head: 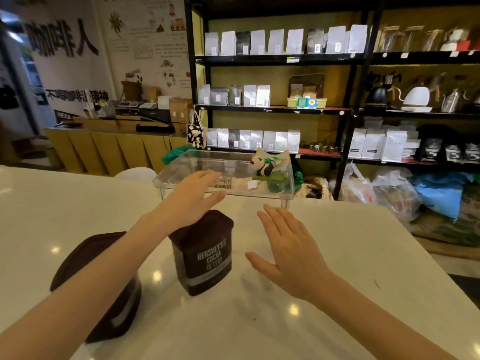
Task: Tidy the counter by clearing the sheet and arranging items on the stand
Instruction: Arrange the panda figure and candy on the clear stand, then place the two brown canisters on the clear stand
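A brown Hershey's cocoa tin stands upright in the middle of the white counter. A second brown tin stands nearer at the left, partly hidden by my left forearm. Behind them a clear acrylic stand rests on short legs, with a panda figurine on its right side. My left hand hovers flat and open just above the middle tin's lid, fingers reaching toward the stand's front edge. My right hand is open and empty, palm down, to the right of that tin. No sheet is visible.
A black shelf unit with white and grey bags stands behind the counter. Kettles sit on the right shelves. Plastic bags and a blue sack lie on the floor at right. A wooden counter is at back left.
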`<control>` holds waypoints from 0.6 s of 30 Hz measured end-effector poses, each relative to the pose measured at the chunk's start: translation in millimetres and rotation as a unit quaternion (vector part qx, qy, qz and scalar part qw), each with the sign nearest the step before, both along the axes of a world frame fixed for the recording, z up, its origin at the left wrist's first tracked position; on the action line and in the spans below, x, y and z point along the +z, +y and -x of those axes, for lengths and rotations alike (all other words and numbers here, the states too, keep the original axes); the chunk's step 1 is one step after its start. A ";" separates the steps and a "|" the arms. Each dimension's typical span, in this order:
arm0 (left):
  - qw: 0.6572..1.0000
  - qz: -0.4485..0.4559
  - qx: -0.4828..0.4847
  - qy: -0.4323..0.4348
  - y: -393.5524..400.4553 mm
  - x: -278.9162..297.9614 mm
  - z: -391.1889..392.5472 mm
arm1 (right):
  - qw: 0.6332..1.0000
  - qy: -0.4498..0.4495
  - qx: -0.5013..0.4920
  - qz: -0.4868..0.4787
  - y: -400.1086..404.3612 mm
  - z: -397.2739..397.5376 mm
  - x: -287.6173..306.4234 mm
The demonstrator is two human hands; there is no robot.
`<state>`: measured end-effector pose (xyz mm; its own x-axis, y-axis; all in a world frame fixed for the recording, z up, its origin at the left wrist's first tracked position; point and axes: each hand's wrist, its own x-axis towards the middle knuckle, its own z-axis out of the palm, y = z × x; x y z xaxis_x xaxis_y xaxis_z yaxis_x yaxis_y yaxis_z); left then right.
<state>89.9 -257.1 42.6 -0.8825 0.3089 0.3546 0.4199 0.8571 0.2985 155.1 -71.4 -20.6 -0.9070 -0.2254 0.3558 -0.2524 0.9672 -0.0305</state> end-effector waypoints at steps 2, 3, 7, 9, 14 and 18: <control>0.999 -0.036 0.013 -0.014 -10.8 -8.0 -12.1 | 0.998 -0.022 0.052 0.030 -13.9 -1.2 -4.6; 0.999 -0.047 0.020 -0.019 -15.2 -11.5 -17.5 | 0.996 -0.041 0.069 0.043 -19.2 0.2 -7.6; 0.996 -0.041 0.052 -0.058 -26.1 -21.3 -33.9 | 0.981 -0.104 0.077 0.142 -42.9 3.7 -14.5; 0.993 -0.024 0.064 -0.095 -29.5 -26.0 -39.5 | 0.965 -0.127 0.090 0.211 -51.7 5.6 -19.4; 0.984 -0.024 0.063 -0.165 -34.2 -32.6 -50.9 | 0.905 -0.183 0.107 0.370 -66.3 6.1 -33.9; 0.983 -0.034 0.062 -0.170 -33.0 -32.8 -55.1 | 0.880 -0.182 0.116 0.422 -74.3 3.6 -37.7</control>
